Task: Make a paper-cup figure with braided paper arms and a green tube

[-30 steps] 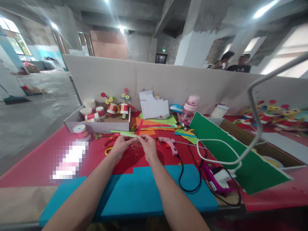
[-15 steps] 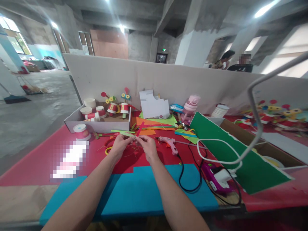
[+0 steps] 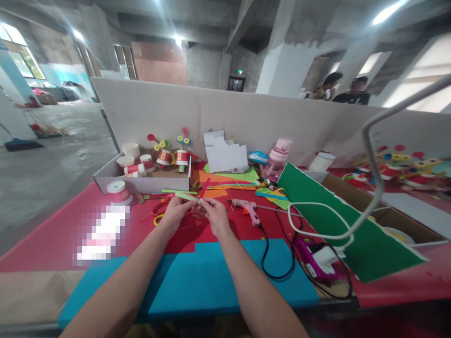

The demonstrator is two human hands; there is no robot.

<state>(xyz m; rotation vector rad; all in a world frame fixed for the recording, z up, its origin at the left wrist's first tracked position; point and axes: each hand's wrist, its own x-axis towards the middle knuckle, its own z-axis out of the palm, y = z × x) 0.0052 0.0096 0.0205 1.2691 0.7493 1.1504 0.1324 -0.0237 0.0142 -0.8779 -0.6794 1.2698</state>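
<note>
Over the red tabletop (image 3: 183, 244), my two hands meet with their fingertips pinched close together. My left hand (image 3: 174, 213) is closed on a light green paper strip (image 3: 186, 195), which points off to the left. A pink paper strip (image 3: 205, 187) stands up at a slant from the fingers of my right hand (image 3: 217, 215), also closed. The two strips come together at the fingertips, where the fingers partly hide their ends. Yellow-handled scissors (image 3: 158, 219) lie beside my left hand, partly covered by it. Right of my right hand rests a pink glue gun (image 3: 249, 209).
A white box (image 3: 141, 185) at back left holds paper cups and cup figures. A paper cup (image 3: 119, 192) stands before it. Blue sheets (image 3: 225, 281) lie under my forearms. At right are a purple power strip (image 3: 313, 263), cables and a green board (image 3: 338, 220).
My fingertips have shifted very slightly where the two strips meet. Both strips stay in my hands, and the things on the table have not moved.
</note>
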